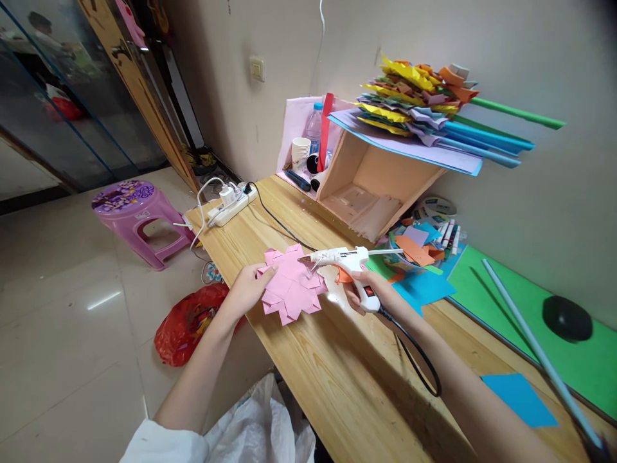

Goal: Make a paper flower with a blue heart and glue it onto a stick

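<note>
My left hand pinches the left edge of a pink folded-paper flower, thumb on top. The flower has pointed petals around a flat middle and is held over the wooden table. In my right hand is a white hot glue gun with an orange trigger and a clear glue stick out of its back end. Its nozzle points left, at the upper middle of the flower; whether it touches the paper I cannot tell. A black cord runs down from the handle.
A power strip lies at the table's far left corner. Behind stands an open box topped with stacked paper flowers. Blue paper, a green mat and a black mouse are at right. A pink stool stands left.
</note>
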`<state>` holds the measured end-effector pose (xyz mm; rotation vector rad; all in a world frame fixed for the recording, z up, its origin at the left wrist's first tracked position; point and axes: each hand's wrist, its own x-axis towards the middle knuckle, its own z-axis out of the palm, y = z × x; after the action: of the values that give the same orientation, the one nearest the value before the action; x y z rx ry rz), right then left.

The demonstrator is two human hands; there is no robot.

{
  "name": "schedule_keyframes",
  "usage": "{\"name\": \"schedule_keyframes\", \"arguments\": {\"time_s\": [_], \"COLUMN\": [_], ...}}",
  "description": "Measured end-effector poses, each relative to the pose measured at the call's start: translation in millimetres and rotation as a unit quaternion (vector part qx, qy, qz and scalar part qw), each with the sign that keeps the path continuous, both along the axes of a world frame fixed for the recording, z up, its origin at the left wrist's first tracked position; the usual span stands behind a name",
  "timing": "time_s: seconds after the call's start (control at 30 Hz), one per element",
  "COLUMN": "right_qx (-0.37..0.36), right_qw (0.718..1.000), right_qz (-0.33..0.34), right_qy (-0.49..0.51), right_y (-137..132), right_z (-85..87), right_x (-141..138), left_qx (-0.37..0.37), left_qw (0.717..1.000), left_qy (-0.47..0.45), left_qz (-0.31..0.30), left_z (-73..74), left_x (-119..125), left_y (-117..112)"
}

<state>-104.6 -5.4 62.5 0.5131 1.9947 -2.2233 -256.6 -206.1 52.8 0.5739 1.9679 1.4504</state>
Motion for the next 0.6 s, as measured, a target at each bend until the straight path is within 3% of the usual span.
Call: {"name": "schedule_keyframes", "arguments": {"time_s": [0.13, 0.47, 0.6], "right_qx": [-0.008, 0.105, 0.087], "right_qw": [1.000, 0.994, 0.996], "right_qz": [-0.006, 0.041, 0.024], "right_qy": [0.002, -0.003, 0.007], "right_y": [0, -5, -7], "right_z": [-4.6, 7.7, 6.8], "right_x": [1, 7, 5], "left_qx": [-0.001, 0.003, 0.007], "left_qw": [1.000, 1.000, 1.000], "left_qy": [0.000, 0.000, 0.009], "left_qz": [0.004, 0.007, 0.004], "left_z": [1.5, 0.3, -0.8], "left_x": [1, 0, -3], "left_y": [1, 3, 4]}}
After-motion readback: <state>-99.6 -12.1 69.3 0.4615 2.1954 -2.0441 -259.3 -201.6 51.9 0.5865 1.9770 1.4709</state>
